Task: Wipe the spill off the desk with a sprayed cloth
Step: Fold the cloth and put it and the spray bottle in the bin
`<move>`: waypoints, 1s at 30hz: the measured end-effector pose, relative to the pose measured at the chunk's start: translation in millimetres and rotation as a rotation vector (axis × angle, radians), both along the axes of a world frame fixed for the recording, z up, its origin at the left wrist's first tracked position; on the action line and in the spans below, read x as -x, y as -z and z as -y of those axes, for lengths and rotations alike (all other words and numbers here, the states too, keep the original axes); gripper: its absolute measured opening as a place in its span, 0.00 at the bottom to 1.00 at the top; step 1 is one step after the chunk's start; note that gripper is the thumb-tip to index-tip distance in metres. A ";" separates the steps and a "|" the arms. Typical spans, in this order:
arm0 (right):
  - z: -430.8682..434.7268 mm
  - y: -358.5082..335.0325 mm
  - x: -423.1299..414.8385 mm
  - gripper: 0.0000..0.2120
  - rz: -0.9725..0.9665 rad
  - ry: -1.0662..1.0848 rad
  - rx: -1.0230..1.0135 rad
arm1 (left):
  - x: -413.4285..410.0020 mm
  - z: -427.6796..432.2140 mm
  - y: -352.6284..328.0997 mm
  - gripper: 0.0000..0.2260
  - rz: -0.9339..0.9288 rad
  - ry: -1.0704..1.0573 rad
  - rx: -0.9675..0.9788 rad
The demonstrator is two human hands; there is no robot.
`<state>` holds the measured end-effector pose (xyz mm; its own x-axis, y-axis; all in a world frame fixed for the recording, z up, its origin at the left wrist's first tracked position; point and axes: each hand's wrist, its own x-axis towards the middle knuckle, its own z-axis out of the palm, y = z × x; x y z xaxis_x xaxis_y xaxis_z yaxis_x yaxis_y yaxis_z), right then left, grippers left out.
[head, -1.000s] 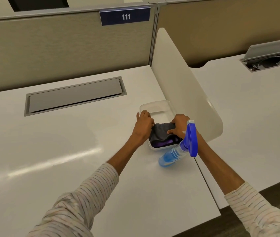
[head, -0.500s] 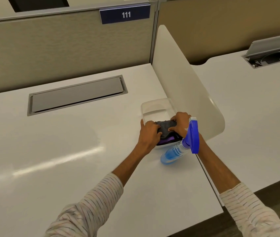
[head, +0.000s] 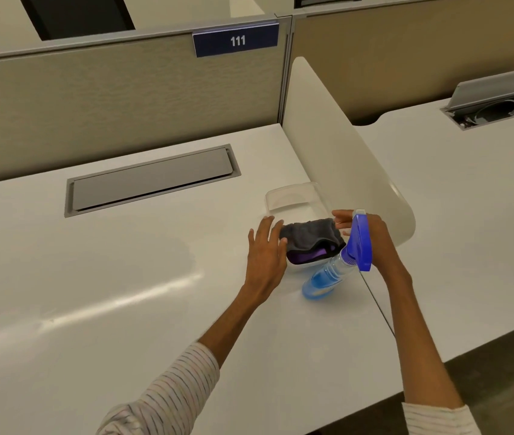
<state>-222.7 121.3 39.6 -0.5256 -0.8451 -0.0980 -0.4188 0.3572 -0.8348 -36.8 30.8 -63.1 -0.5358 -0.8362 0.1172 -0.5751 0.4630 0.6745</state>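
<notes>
— Left hand [head: 265,255] spread flat, fingers apart, gripping nothing, just beside the clear plastic tub [head: 293,199]. Right hand [head: 371,237] partly hidden behind the spray bottle [head: 340,262]; probably loose-fingered, hard to tell.

— Grey cloth [head: 309,235]?

— Draped over the tub's near end, something purple underneath. No spill clearly visible on the white surface [head: 124,277].

— Risk?

— Bottle standing at the surface's edge, touching the tub; a careless reach for the cloth could topple it.

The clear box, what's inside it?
The clear box holds a grey cloth on top, with something purple peeking out beneath. Anything deeper is covered.
</notes>
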 end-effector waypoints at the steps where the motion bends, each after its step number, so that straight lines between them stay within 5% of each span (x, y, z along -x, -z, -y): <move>1: -4.4 -3.8 0.1 0.12 0.021 -0.011 0.024 | -6.3 -0.6 3.0 0.20 0.019 -0.007 0.007; 12: -69.1 -29.9 -30.1 0.45 0.136 -0.236 -0.076 | -58.9 -23.4 43.4 0.26 0.476 -0.055 -0.072; 20: -45.5 -27.1 -66.1 0.30 0.144 0.006 0.122 | -67.4 -19.8 46.6 0.28 0.473 -0.036 -0.075; 30: -43.2 -57.5 -85.3 0.24 -0.008 0.086 0.188 | -68.8 -21.6 60.3 0.29 0.464 -0.044 -0.021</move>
<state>-137.4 164.5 97.1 -0.5964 -0.8003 0.0618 -0.4006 0.2300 -0.8869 32.0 52.5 -123.4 -0.4910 -0.8591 -0.1442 -0.8374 0.4198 0.3501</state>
